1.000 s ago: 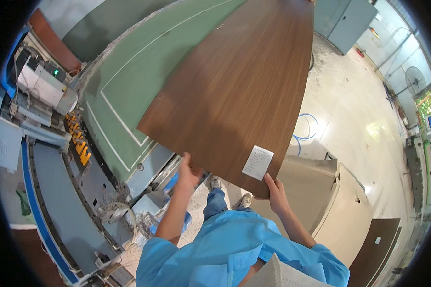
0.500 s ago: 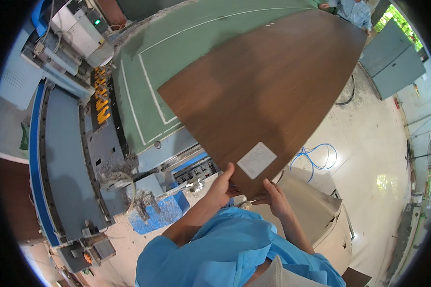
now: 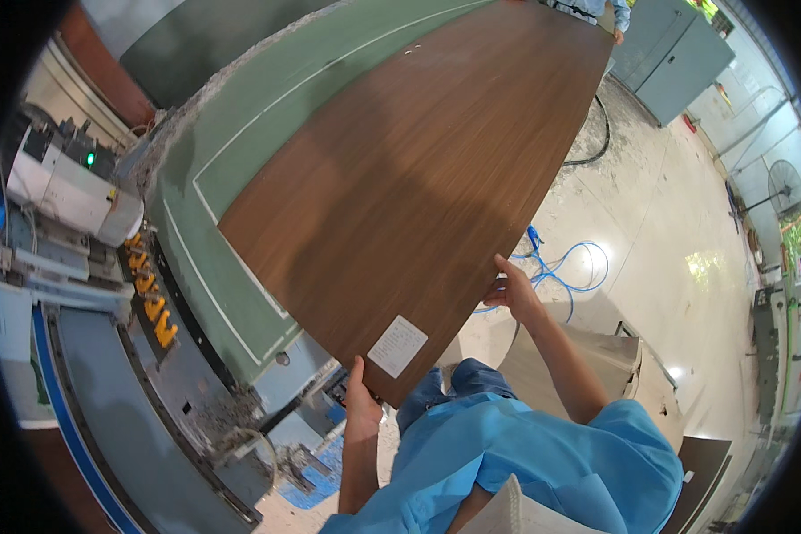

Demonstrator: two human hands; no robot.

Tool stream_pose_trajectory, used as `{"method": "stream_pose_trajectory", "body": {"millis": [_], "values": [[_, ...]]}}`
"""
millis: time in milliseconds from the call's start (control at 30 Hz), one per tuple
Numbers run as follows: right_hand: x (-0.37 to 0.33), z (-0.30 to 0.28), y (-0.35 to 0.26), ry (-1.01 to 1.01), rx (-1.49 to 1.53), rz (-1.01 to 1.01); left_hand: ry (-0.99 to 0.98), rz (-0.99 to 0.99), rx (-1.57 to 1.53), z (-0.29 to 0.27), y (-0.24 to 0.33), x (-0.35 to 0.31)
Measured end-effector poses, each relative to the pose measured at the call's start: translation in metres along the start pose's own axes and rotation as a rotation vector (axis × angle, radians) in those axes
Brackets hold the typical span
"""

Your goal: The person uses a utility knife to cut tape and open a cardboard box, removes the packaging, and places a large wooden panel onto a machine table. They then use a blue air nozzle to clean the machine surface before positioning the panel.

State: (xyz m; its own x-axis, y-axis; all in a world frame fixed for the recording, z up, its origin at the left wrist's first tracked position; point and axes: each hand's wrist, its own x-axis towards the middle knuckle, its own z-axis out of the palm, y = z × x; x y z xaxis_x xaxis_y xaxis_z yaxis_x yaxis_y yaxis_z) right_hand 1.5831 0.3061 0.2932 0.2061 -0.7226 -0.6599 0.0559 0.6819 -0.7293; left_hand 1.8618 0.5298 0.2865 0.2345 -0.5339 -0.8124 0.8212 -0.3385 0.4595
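A large brown wood-grain board (image 3: 400, 187) stretches from near my body to the far end of a green machine table (image 3: 267, 160), partly lying over it. A white square label (image 3: 398, 346) is stuck on its near corner. My left hand (image 3: 362, 398) grips the near end beside the label, thumb on top and fingers hidden below. Farther up the right edge, my right hand (image 3: 513, 290) holds the board with its thumb on top and fingers curled under. At the far end stands another person (image 3: 586, 7), one hand (image 3: 618, 37) by the board's corner.
On the left is a machine head (image 3: 80, 191) with a green light, beside a row of yellow tool holders (image 3: 151, 294). Blue hose (image 3: 556, 271) lies coiled on the floor at right. Grey cabinets (image 3: 672, 58) stand far right; a beige covered stack (image 3: 578, 360) is near me.
My right hand has shifted from the near end up along the board's right edge. My left hand still holds the near end. The view has turned, and the board appears farther left.
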Motion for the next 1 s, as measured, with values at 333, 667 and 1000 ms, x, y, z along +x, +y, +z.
{"method": "stream_pose_trajectory", "body": {"millis": [333,667,1000], "values": [[0.060,0.072,-0.002,-0.090,0.037,0.159,0.019,0.109,-0.134,-0.037,0.061,0.063],[0.110,0.115,-0.005,-0.349,0.170,0.342,0.267,0.103,0.086,-0.051,0.120,0.098],[0.148,0.193,-0.021,-0.353,0.261,0.378,0.506,0.032,0.193,-0.063,0.215,0.147]]}}
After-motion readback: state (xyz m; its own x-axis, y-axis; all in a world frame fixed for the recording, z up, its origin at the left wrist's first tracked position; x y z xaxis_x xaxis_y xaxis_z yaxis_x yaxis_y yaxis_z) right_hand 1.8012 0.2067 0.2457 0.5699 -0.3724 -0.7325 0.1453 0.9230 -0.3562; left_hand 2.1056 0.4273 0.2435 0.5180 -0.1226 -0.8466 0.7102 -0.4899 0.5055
